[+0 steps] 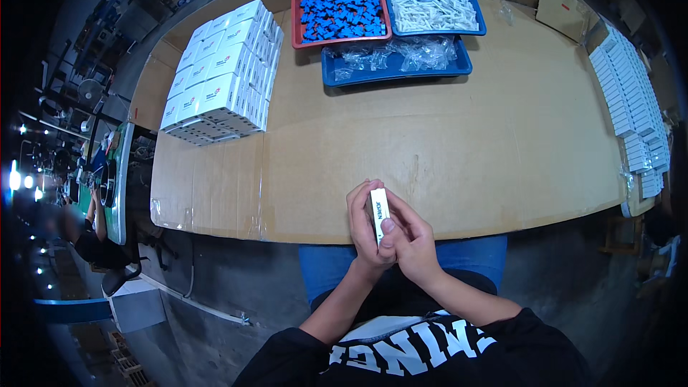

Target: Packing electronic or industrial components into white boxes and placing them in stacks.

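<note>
Close to the table's front edge, a small white box (380, 208) with dark print stands between my two hands. My left hand (364, 233) wraps round its left side with the fingers pointing away from me. From the other side my right hand (414, 240) closes on it, and a thumb lies across the box's near end. Both palms hide most of the box, so its far end and sides cannot be made out.
A cardboard-covered table (459, 150) holds a stack of white boxes (215, 72) at left. At the back are a red tray (295, 7) of blue pieces, a blue tray (473, 0) of white sticks and a blue tray (337, 82) of clear plastic pieces. Slim white boxes (627, 93) line the right edge.
</note>
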{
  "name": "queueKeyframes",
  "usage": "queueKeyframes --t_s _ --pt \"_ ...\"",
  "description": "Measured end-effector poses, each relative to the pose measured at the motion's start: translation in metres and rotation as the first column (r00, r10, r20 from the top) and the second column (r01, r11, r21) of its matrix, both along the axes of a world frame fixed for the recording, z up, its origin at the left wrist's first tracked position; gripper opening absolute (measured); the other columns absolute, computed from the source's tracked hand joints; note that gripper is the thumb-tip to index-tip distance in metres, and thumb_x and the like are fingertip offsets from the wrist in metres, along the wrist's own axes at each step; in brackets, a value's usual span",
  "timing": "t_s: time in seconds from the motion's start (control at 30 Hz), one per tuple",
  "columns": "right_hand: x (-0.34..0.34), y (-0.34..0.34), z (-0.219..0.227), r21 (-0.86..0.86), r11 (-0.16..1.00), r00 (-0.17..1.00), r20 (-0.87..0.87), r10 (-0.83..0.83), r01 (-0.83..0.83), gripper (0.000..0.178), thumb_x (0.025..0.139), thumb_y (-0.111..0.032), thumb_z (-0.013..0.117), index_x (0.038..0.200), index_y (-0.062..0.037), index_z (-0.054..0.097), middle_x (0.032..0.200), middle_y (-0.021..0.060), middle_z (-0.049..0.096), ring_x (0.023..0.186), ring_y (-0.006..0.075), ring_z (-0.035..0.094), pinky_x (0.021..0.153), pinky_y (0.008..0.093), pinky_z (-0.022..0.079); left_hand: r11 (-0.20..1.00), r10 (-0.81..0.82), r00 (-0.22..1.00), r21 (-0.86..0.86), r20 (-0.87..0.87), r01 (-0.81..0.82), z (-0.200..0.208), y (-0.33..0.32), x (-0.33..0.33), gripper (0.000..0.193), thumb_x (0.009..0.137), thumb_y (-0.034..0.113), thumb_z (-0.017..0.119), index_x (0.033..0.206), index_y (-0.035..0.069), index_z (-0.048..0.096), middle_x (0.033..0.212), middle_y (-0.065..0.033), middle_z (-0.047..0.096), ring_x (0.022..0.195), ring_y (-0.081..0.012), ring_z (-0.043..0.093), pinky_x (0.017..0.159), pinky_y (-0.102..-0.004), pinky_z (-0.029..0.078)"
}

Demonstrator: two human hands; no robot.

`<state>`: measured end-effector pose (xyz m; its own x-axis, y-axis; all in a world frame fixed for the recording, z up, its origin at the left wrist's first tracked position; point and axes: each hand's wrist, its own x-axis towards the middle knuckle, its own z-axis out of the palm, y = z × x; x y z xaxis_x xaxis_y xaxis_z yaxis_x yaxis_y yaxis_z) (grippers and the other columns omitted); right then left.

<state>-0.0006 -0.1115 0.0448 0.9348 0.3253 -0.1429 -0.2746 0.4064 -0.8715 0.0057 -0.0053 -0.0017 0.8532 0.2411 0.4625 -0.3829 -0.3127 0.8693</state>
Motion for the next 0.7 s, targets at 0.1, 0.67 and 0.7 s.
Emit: queueKeyframes --t_s 0.1,0.67,0.7 --pt "-0.006 0.002 -0.002 -0.170 0.984 0.983 0.183 -0.019 0.051 0.057 0.107 -0.012 0.060 0.157 0.0071 0.039 0.152 0.0205 0.052 0.136 0.0208 0.055 0.110 0.0321 0.046 0.994 0.018 0.998 -0.110 0.056 -0.012 -0.003 -0.003 -0.003 0.100 0.096 0.078 0.040 0.144 -0.010 0.044 0.137 -0.0214 0.048 0.127 -0.0298 0.054 0.110 -0.0433 0.043" --pt "-0.013 -0.002 -0.005 -0.307 0.938 0.907 0.420 -0.022 0.165 0.047 0.108 -0.013 0.052 0.150 0.0094 0.049 0.147 0.0250 0.058 0.127 0.0281 0.063 0.107 0.0347 0.048 0.972 0.034 0.996 -0.234 0.079 -0.015 0.005 -0.008 -0.015 0.090 0.097 0.067 0.037 0.139 -0.012 0.047 0.136 -0.0264 0.047 0.126 -0.0351 0.054 0.111 -0.0476 0.041" --pt "-0.011 -0.002 -0.004 -0.322 0.940 0.935 0.353 0.006 0.116 0.047 0.110 -0.016 0.051 0.150 0.0085 0.050 0.147 0.0238 0.057 0.129 0.0279 0.061 0.108 0.0345 0.047 0.972 0.037 0.996 -0.232 0.079 -0.018 0.003 -0.010 -0.014 0.090 0.097 0.067 0.037 0.139 -0.012 0.047 0.136 -0.0264 0.047 0.126 -0.0351 0.054 0.111 -0.0476 0.041"
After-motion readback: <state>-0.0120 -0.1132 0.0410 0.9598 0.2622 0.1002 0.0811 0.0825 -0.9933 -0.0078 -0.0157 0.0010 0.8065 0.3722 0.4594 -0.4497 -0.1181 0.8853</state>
